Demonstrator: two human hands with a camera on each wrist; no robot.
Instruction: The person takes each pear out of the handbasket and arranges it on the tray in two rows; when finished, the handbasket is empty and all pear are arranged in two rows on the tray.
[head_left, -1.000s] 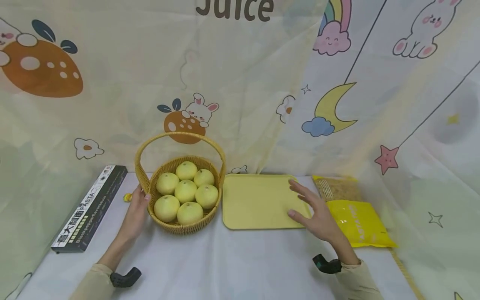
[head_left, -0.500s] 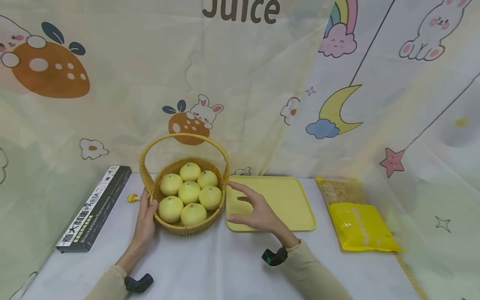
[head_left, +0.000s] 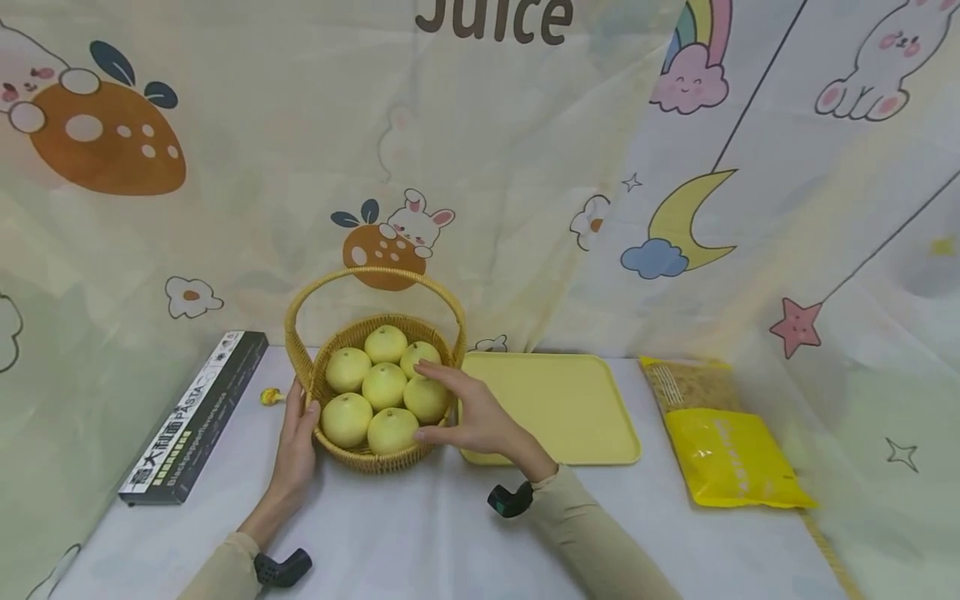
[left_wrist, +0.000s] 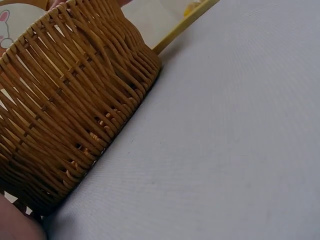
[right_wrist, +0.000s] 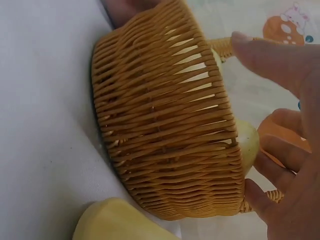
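A woven basket with a tall handle stands on the table in the head view. It holds several round, pale yellow-green fruits. My left hand rests against the basket's left side, its thumb by the rim. Over the basket's right edge reaches my right hand, fingers spread around the rightmost fruit; thumb and fingertips stay apart. In the right wrist view, the right hand's fingers hang beside a fruit that shows above the wicker. The left wrist view shows mostly the basket's side.
A yellow tray lies right of the basket. Beyond it is a yellow pasta bag. A long black-and-white pasta box lies at the left, with a small yellow wrapped item near the basket. A patterned cloth hangs behind.
My right hand has swung left, from above the tray's right end to over the fruits at the basket's right. The left hand has stayed at the basket's left side.
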